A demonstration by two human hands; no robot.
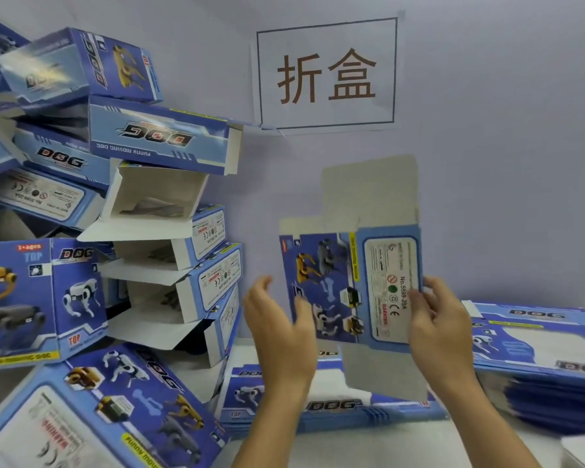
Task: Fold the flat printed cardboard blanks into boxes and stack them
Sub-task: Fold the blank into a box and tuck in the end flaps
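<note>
I hold a flat blue printed cardboard blank (352,285) upright in front of me, its grey flaps sticking out above and below. My right hand (436,322) grips its right edge, thumb on the label panel. My left hand (277,319) is beside the blank's left edge with its fingers loosely spread; its thumb lies against the edge. Folded boxes (156,136) with the robot-dog print are piled high on the left, several with open flaps. More flat blanks (335,407) lie stacked on the table under my hands.
A second stack of flat blanks (537,352) sits at the right on the white table (402,447). One folded box (92,413) lies tilted at the near left. A paper sign (326,76) hangs on the grey wall behind.
</note>
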